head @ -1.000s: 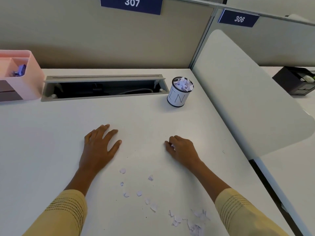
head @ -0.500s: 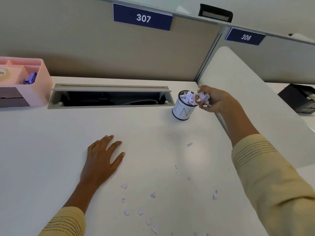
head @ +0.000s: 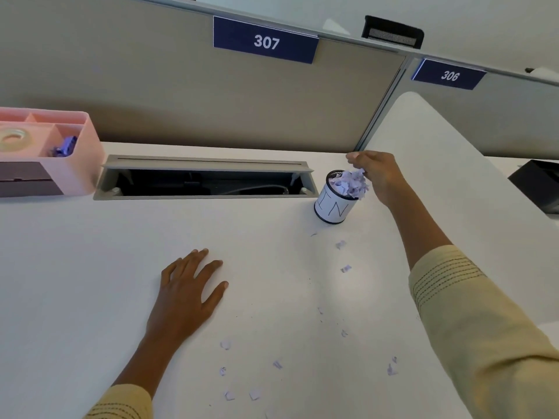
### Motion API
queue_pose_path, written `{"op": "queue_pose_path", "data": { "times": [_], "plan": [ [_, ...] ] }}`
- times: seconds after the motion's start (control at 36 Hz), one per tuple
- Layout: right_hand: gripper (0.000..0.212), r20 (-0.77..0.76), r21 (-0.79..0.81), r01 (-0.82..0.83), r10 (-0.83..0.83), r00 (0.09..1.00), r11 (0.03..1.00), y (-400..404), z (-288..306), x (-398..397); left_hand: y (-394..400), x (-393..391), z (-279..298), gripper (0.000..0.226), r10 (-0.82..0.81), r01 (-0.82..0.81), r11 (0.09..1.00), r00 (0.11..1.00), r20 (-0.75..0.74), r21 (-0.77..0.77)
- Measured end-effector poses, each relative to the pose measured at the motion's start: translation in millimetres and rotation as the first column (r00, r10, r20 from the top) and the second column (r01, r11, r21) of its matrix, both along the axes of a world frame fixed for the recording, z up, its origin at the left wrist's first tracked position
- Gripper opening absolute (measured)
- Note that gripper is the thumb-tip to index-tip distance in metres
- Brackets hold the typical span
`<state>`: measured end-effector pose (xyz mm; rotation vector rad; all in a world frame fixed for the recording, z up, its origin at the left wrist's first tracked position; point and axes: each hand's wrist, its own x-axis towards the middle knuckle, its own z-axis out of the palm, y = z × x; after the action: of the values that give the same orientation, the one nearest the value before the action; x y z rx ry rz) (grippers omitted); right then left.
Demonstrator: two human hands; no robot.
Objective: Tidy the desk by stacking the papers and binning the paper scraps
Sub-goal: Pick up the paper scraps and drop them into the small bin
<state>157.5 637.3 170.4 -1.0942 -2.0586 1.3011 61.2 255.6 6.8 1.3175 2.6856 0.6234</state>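
Observation:
A small white bin (head: 332, 209) marked "IN" stands at the back right of the white desk (head: 90, 282), heaped with pale purple paper scraps (head: 351, 184). My right hand (head: 378, 173) hovers right over its mouth, fingers curled down on a wad of those scraps, one finger sticking out to the left. My left hand (head: 187, 294) rests flat on the desk, fingers spread, holding nothing. Several loose scraps lie on the desk: two just in front of the bin (head: 341, 244) and more near the front edge (head: 225, 344). No sheets of paper are in view.
A pink desk organiser (head: 75, 173) with a tape roll and clips sits at the back left. An open cable trough (head: 205, 179) runs along the back of the desk. A white divider panel (head: 453, 164) rises at the right, close behind the bin.
My right hand carried a wad of scraps from the desk's middle up to the bin and now sits over its mouth. A few scraps dropped along the way. The left hand stayed put.

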Motion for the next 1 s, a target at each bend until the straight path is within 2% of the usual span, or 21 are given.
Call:
{"op": "queue_pose_path", "data": {
  "times": [0.08, 0.14, 0.19, 0.31, 0.44, 0.61, 0.75, 0.86, 1.0],
  "plan": [
    [0.02, 0.07, 0.283, 0.012, -0.033, 0.997, 0.959, -11, -7, 8, 0, 0, 0, 0.065, 0.001, -0.001, 1.0, 1.0, 0.007, -0.001],
    [0.017, 0.11, 0.504, -0.037, -0.022, 0.994, 0.863, -24, -22, 17, 0, 0, 0, 0.066, -0.001, 0.001, 1.0, 1.0, 0.012, 0.005],
    [0.03, 0.195, 0.611, -0.143, 0.027, 0.98, 0.779, -37, -41, 24, 0, 0, 0, 0.065, -0.004, 0.004, 1.0, 1.0, 0.014, 0.004],
    [0.055, 0.432, 0.595, -0.344, 0.072, 0.899, 0.726, -44, -61, 29, 0, -1, -1, 0.062, -0.002, 0.002, 1.0, 1.0, 0.011, 0.0],
    [0.088, 0.591, 0.522, -0.442, 0.064, 0.804, 0.729, -36, -57, 19, 0, 0, -1, 0.058, -0.006, 0.006, 1.0, 1.0, 0.003, 0.015],
    [0.084, 0.729, 0.389, -0.491, 0.066, 0.682, 0.779, -27, -52, 3, 1, 0, 0, 0.054, -0.009, 0.009, 0.999, 1.0, -0.015, 0.033],
    [0.103, 0.701, 0.353, -0.512, 0.141, 0.699, 0.783, -21, -45, -2, 0, 0, -1, 0.056, -0.01, 0.01, 1.0, 1.0, -0.015, 0.019],
    [0.059, 0.582, 0.46, -0.43, 0.103, 0.807, 0.777, -20, -37, 7, 0, 0, 0, 0.059, -0.014, 0.014, 0.999, 1.0, -0.023, 0.028],
    [0.037, 0.341, 0.559, -0.311, 0.129, 0.931, 0.769, -38, -26, 42, 2, 0, 3, 0.063, -0.025, 0.026, 0.999, 0.999, -0.041, 0.019]
  ]
}}
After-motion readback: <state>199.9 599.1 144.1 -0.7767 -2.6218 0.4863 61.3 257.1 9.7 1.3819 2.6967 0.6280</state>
